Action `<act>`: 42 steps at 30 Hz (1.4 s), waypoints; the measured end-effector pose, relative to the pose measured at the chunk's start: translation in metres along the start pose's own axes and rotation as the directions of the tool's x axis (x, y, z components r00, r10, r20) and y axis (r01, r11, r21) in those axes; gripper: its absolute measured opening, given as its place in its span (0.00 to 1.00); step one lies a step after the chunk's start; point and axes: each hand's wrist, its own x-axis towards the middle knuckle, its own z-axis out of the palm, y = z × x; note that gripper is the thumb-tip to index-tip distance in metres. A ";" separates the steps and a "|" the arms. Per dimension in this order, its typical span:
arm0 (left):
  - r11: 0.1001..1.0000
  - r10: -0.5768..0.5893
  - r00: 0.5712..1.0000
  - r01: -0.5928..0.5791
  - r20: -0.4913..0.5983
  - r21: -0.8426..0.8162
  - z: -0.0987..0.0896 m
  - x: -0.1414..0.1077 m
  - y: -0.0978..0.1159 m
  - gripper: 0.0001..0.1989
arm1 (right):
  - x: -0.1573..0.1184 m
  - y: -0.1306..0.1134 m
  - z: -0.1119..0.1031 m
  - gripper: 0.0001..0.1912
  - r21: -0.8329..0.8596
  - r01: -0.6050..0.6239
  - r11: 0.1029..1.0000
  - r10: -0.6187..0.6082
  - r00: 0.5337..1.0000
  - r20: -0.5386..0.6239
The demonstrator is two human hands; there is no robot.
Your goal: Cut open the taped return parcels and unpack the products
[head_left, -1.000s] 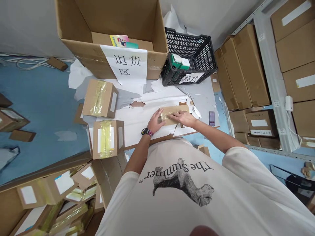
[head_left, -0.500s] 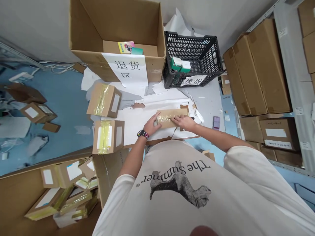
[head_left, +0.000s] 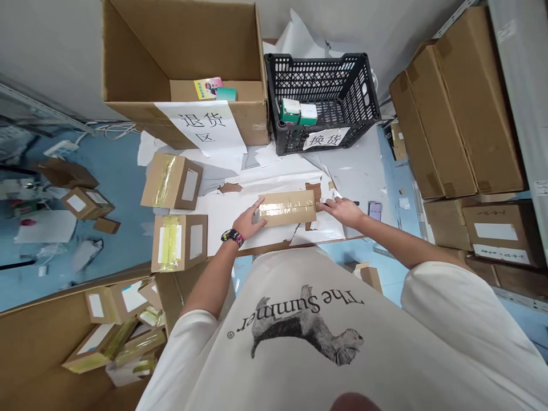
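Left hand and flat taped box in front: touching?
Touching. In the head view, the left hand laps over the left end of the flat taped box, no gap showing.

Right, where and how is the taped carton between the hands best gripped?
Probably by its left end, from the left, as the left hand does: the carton lies flat, its tape running lengthwise, so this leaves most tape uncovered.

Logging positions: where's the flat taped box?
In the head view, the flat taped box lies just right of centre on the table, between the left hand at its left end and the right hand.
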 end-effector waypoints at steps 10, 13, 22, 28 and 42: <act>0.998 -0.066 0.997 0.065 0.041 0.021 -0.010 0.003 -0.002 0.50 | 0.034 0.034 0.081 0.43 0.206 0.120 0.971 -0.064 0.963 -0.262; 0.997 -0.072 0.996 0.070 0.052 0.029 -0.013 0.005 -0.004 0.51 | 0.045 0.029 0.104 0.42 0.267 0.123 0.956 -0.024 0.938 -0.346; 0.992 -0.077 0.995 0.070 0.066 0.110 -0.025 0.009 -0.004 0.52 | 0.064 0.006 0.141 0.39 0.450 0.136 0.883 0.125 0.855 -0.504; 0.942 0.010 0.999 -0.025 0.046 0.334 -0.040 0.021 0.008 0.49 | 0.053 -0.012 0.138 0.32 0.526 0.037 0.850 0.278 0.816 -0.506; 0.859 0.147 0.989 -0.142 0.030 0.492 0.028 0.082 0.097 0.44 | -0.013 -0.036 0.120 0.31 0.861 -0.129 0.493 0.690 0.660 -0.296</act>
